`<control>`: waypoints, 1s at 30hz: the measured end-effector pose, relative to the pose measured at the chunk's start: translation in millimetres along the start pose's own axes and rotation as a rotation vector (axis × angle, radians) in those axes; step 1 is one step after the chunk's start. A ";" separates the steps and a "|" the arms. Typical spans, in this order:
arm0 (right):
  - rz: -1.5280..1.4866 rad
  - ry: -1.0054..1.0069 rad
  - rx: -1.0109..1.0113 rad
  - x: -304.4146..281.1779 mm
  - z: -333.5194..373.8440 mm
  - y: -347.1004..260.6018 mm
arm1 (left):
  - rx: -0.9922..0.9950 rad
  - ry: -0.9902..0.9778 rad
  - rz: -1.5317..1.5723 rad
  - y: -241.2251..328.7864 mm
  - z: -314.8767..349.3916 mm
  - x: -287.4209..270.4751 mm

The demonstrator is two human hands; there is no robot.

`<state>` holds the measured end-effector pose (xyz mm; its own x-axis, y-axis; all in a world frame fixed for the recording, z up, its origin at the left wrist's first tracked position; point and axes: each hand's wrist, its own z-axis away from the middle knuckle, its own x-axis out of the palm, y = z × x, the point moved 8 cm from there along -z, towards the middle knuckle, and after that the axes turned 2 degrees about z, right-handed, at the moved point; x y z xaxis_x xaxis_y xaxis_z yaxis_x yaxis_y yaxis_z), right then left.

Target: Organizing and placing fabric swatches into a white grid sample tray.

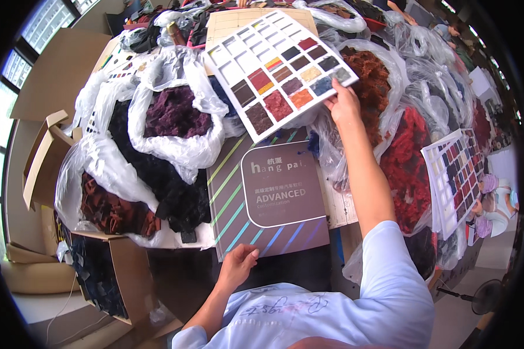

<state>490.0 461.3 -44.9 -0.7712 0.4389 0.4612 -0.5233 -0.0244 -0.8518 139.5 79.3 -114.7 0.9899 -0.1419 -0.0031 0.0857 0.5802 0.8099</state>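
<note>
A white sample board (250, 57) with rows of square windows is tilted up in front of me. Several windows hold fuzzy swatches in reds, browns, orange, blue and black; others are white. My right hand (344, 103) is closed on its lower right corner, the arm stretched forward. Below it lies a grey book-like folder (227, 192) with coloured diagonal stripes and a rounded panel on its cover. My left hand (237, 266) is curled at the folder's near edge, thumb on top; its other fingertips are partly hidden.
Plastic bags of purple (177, 113), rust-brown (367, 87) and red (404, 168) fuzzy scraps crowd the table. Black pieces (183, 198) lie at left. A cardboard box (131, 273) stands at lower left. A person (498, 200) at right is near more sample boards (453, 180).
</note>
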 end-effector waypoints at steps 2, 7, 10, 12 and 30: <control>-0.108 -0.038 0.015 -18.7 41.3 8.4 | 0.034 0.056 0.052 -6.8 14.7 -5.5; -0.295 -0.079 0.132 -137.4 180.3 30.0 | 0.186 0.192 -0.035 18.2 30.9 -49.4; -0.349 -0.048 0.167 -220.2 272.9 61.6 | 0.277 0.341 0.002 24.3 62.1 -97.3; -0.363 -0.022 0.213 -247.9 309.7 72.7 | 0.385 0.568 -0.049 49.9 95.1 -147.5; 1.061 -0.459 0.176 -73.1 309.0 71.5 | 0.021 0.898 -1.042 65.5 94.5 -377.1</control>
<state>397.0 149.9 -62.7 -0.8912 -0.2417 -0.3838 0.4469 -0.3237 -0.8339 -238.9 95.0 -5.0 0.2019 0.0669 -0.9771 0.8329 0.5131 0.2073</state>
